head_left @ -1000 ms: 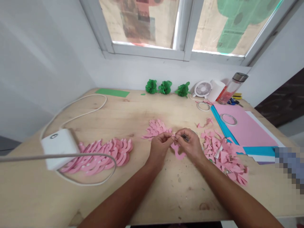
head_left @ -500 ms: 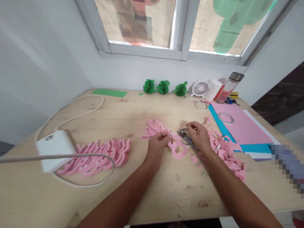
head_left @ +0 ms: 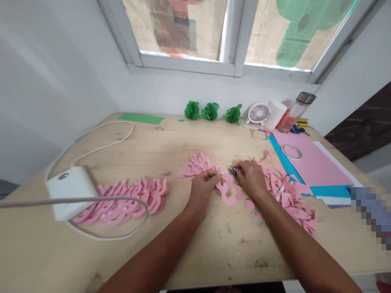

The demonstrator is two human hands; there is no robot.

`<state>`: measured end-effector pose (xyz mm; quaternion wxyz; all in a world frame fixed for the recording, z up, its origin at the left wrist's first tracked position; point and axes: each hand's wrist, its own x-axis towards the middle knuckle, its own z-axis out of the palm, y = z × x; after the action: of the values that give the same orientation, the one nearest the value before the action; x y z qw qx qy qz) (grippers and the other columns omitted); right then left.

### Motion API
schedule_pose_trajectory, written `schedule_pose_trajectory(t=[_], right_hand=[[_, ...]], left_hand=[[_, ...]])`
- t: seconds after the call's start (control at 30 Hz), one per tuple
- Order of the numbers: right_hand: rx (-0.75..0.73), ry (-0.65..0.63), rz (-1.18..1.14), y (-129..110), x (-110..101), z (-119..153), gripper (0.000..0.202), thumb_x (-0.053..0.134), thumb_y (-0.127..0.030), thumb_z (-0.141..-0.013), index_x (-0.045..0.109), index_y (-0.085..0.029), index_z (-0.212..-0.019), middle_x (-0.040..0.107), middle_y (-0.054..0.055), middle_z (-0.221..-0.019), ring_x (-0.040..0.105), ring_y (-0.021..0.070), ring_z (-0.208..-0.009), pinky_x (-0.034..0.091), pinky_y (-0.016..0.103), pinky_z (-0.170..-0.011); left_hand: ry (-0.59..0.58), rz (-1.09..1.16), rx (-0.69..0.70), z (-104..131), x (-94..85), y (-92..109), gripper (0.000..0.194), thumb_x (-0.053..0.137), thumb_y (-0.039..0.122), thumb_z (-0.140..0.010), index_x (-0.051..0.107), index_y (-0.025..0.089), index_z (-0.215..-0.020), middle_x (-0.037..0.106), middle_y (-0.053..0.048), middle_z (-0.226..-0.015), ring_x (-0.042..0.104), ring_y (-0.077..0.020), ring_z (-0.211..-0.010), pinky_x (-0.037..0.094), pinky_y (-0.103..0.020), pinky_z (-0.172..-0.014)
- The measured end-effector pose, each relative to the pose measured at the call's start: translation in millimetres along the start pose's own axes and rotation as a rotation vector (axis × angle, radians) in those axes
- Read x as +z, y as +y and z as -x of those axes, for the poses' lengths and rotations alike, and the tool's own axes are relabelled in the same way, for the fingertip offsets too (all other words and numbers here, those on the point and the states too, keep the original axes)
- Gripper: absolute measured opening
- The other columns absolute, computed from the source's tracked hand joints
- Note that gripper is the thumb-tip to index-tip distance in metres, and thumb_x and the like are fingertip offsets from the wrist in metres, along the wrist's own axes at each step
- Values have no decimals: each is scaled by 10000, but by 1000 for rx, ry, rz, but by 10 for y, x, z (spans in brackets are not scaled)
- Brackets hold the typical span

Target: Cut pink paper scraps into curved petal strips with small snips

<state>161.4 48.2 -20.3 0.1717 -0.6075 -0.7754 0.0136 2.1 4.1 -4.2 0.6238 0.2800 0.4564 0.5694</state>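
Observation:
My left hand [head_left: 204,189] is closed, pinching the edge of a pink paper cutout [head_left: 233,197] with scalloped edges and open rings. Beside it, my right hand [head_left: 250,177] bends down to the table with its fingers curled over a pair of scissors [head_left: 232,171]. Only the dark metal tip shows past the fingertips; the handles are hidden under the hand. Just behind my left hand lies a small pile of pink paper pieces [head_left: 200,163]. A larger row of curved pink paper cutouts [head_left: 131,201] lies to the left.
Pink paper scraps [head_left: 293,199] lie heaped by my right forearm, near pink sheets [head_left: 317,162] with a tape roll [head_left: 291,151] on top. A white power bank [head_left: 71,193] and its cable are at left. Green paper flowers [head_left: 209,111], a small fan [head_left: 259,112] and a bottle [head_left: 297,112] stand behind.
My right hand has come down and left, its fingers closing over the scissors that lay uncovered on the table. The left hand and its pink cutout stay almost still.

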Motion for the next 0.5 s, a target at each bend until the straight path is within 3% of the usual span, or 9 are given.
schedule_pose_trajectory(t=[0.5], right_hand=[[-13, -29, -29, -22, -20, -15, 176, 467, -143, -774, 619, -201, -839, 637, 50, -820, 501, 196, -820, 281, 293, -713]], left_hand=[[-23, 4, 17, 11, -5, -15, 164, 698, 230, -571, 594, 112, -617, 593, -19, -536, 530, -104, -541, 410, -214, -543]])
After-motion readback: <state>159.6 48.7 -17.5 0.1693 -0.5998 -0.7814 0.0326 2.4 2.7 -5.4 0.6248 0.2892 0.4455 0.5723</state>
